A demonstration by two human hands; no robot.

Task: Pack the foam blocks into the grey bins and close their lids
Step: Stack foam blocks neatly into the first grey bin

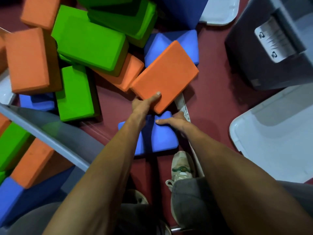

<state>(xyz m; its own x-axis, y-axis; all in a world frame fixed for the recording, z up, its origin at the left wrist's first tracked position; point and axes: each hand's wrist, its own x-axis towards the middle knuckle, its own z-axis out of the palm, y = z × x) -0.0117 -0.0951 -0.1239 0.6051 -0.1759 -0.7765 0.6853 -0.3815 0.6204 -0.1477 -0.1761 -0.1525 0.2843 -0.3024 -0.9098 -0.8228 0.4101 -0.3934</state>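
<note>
- Left hand (145,104) clamped on one orange block (164,73), mid-frame, thumb on top.
- Right hand (172,120) — thumb on one blue block (152,134) just below; fingers hidden, can't tell the grip.
- Two grey bins — lower-left bin (50,133) holds blocks, upper-right bin (254,56).

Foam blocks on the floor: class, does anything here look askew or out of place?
Yes: orange, green and blue rectangular foam blocks lie heaped on the dark red floor, tilted across one another, outside the grey plastic bin.
</note>
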